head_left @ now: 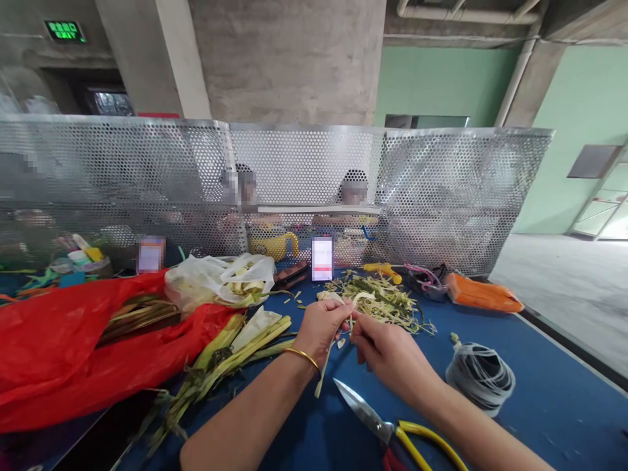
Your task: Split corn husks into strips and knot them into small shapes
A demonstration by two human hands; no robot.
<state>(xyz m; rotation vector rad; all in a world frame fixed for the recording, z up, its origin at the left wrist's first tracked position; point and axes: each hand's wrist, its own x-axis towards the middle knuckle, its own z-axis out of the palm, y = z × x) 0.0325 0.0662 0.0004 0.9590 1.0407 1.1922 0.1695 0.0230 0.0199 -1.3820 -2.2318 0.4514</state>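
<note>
My left hand point(321, 324), with a gold bangle at the wrist, is closed in a pinch on a pale green plant strip point(324, 373). One end hangs below the palm, and a whitish curled part shows above the fingertips. Close against it, my right hand point(380, 340) is also closed, its thumb and forefinger meeting the strip. Behind both hands lies a loose pile of shredded plant trimmings point(392, 301). Scissors point(366, 412) with yellow and red handles rest below the hands. Long plant stalks point(230, 356) lie to the left.
A red plastic bag point(73, 353) and a white plastic bag point(220, 271) cover the left side. A phone point(322, 258) stands before a perforated metal screen point(304, 157), with people behind it. To the right are a coil of grey cord point(483, 379) and an orange packet point(483, 294).
</note>
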